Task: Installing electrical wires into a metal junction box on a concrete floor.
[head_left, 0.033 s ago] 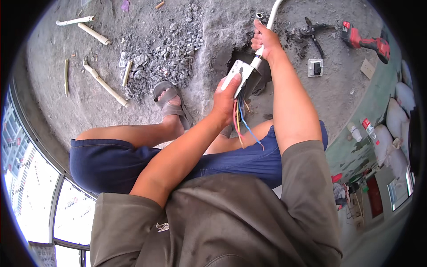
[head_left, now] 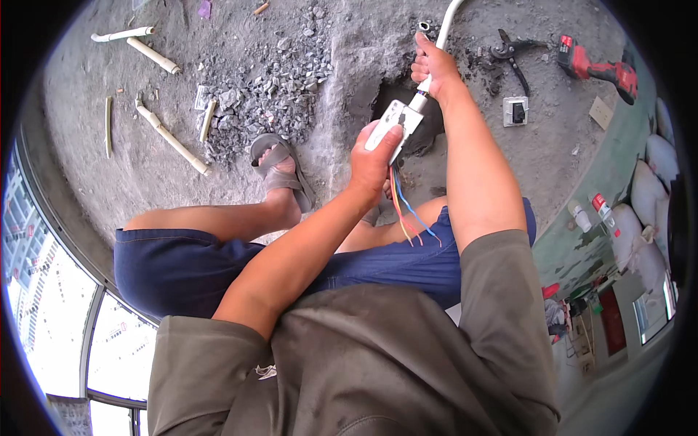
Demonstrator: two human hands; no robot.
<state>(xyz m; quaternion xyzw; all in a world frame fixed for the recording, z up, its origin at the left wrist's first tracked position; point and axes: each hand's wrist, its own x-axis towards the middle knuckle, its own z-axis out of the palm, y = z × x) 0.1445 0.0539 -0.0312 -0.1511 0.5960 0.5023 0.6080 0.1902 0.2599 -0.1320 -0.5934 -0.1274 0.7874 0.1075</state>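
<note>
My left hand [head_left: 372, 156] is closed round a white electrical junction box [head_left: 396, 120], thumb on its near side. Red, yellow and blue wires [head_left: 404, 211] hang out of the box's near end toward my thigh. A white conduit pipe [head_left: 445, 30] joins the far end of the box and runs up out of view. My right hand [head_left: 436, 69] is wrapped round this pipe just above the joint, thumb pointing away from me. Below the box is a dug-out hole [head_left: 425, 134] in the ground, partly hidden by my hands.
Right of my hands lie a black-handled cutter [head_left: 513, 59], a white square plate with a black block [head_left: 517, 111] and a red-black cordless power tool [head_left: 598, 68]. Broken rubble [head_left: 254, 94] and several pipe pieces [head_left: 171, 136] lie to the left. My sandalled foot [head_left: 280, 167] stands near the rubble.
The junction box has turned and shifted slightly right and toward me with my left hand. The hanging wires have swung to the right. My right hand has stayed on the pipe.
</note>
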